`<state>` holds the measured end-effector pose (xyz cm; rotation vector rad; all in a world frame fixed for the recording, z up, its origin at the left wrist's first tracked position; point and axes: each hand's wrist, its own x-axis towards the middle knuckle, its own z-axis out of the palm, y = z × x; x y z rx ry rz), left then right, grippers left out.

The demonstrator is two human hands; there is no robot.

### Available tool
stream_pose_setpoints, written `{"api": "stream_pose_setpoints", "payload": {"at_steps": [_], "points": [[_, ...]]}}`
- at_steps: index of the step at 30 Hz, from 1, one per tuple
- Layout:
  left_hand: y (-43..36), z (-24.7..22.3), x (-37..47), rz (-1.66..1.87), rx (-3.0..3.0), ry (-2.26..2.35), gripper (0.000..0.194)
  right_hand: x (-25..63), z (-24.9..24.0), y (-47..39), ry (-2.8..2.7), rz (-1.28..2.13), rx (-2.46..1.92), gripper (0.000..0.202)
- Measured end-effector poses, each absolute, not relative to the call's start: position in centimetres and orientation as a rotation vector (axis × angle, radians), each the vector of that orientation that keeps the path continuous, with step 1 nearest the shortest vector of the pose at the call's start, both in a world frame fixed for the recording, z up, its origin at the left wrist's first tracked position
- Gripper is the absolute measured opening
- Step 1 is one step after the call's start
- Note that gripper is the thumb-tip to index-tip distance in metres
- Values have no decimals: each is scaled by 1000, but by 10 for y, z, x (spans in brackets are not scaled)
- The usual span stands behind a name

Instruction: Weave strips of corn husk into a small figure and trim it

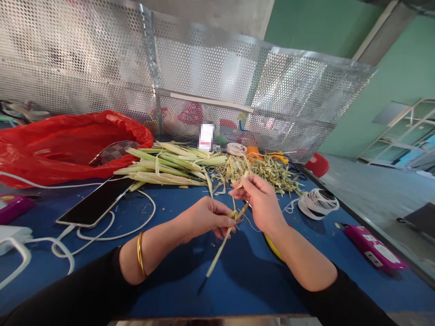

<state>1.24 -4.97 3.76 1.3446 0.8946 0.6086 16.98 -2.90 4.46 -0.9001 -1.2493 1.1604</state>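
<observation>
A slim piece of folded pale green corn husk (pixel 218 259) is pinched between the thumb and fingers of my left hand (pixel 207 217). Its tail slants down toward the front of the table. My right hand (pixel 263 199), a little higher and to the right, pinches a husk strip (pixel 245 174) that runs down to the folded part. Behind my hands lies a pile of long green husks (pixel 170 165). Beside it is a heap of short husk pieces (pixel 272 172). A yellow-edged object (pixel 274 249) is partly hidden beneath my right forearm.
On the left are a red plastic bag (pixel 68 136), a phone (pixel 97 199) and a white cable (pixel 152 213). A white ribbon spool (pixel 317 203) and a magenta case (pixel 374 249) stand right. Perforated metal sheeting (pixel 204 59) closes off the back of the blue table (pixel 163 290).
</observation>
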Motion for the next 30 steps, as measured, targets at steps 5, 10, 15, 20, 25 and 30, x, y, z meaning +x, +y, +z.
{"api": "stream_pose_setpoints", "payload": {"at_steps": [5,10,15,20,25,30], "points": [[-52,35,17,631,1247,983,23,163,42,-33,-1330,1156,-902,18],[-56,34,21,628,1257,1020,22,162,43,-36,-1423,1095,-837,15],[-51,40,16,831,1261,1090,25,177,46,-24,-1358,703,-925,15],[-49,42,13,942,1283,1152,28,180,45,-19,-1356,1088,-1154,37],[-52,43,16,885,1343,1206,24,169,39,-28,-1406,1314,-1069,30],[-53,45,17,885,1317,1222,24,168,33,-22,-1291,1175,-1041,25]]}}
